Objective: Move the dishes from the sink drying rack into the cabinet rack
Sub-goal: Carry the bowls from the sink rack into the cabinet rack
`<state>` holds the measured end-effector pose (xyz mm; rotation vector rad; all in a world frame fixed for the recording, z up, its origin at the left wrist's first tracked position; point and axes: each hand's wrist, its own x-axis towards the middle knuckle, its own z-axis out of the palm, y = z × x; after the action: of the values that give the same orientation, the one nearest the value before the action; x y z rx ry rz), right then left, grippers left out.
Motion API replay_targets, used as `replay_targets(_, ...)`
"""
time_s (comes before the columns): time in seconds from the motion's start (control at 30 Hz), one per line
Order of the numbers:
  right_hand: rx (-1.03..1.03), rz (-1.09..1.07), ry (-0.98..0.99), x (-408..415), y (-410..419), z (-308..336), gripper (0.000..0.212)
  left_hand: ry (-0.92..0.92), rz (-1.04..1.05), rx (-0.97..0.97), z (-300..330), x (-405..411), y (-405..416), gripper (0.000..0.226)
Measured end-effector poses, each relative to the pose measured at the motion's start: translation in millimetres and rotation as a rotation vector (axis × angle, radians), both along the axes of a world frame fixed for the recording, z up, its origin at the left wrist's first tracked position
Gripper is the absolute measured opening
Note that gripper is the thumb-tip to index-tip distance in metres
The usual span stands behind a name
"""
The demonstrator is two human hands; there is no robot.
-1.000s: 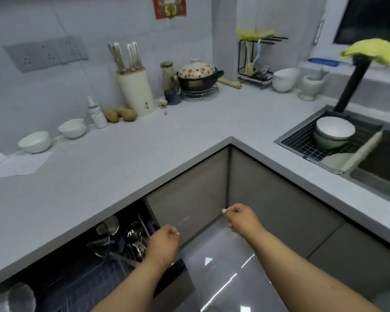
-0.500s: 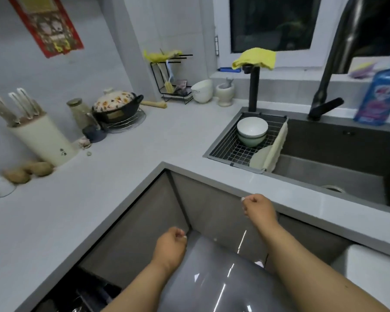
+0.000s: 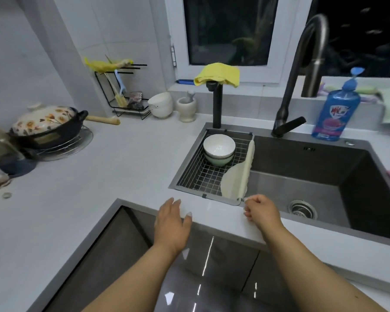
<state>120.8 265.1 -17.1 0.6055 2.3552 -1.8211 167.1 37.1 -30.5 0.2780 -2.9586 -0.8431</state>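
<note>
A wire drying rack [image 3: 198, 179] sits in the left end of the dark sink [image 3: 313, 176]. Stacked white bowls [image 3: 219, 149] stand at its far end. Two pale plates [image 3: 235, 179] lean on edge against its right side. My left hand [image 3: 172, 221] hovers over the counter's front edge, fingers straight, holding nothing. My right hand [image 3: 260, 210] is just in front of the rack's near right corner, fingers loosely curled and empty. The cabinet rack is out of view.
A black tap post with a yellow cloth [image 3: 217, 75] stands behind the rack. The tall faucet [image 3: 302, 75] and a blue soap bottle [image 3: 334, 106] are at the sink's back. A flowered pot [image 3: 46, 124] sits at the left. Cabinet fronts [image 3: 189, 255] lie below.
The view has swung right from the open cabinet to the sink. Both hands rose from cabinet height to the counter edge near the rack, and the left hand's fingers straightened.
</note>
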Motion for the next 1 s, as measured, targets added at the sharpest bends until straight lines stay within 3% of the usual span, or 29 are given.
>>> replay_targets(0.47,-0.143,-0.093,-0.083,-160,-46,-6,0.012,-0.101,-0.318,-0.355,-26,-154,-24,0.068)
replay_targets(0.7,-0.076,-0.119,-0.192,-238,-50,-17,0.042,-0.046,-0.321,-0.361,-34,-161,-25,0.074)
replay_targets(1.0,0.159,-0.074,-0.293,-288,-60,-30,0.037,-0.059,-0.322,-0.345,-31,-163,-26,0.077)
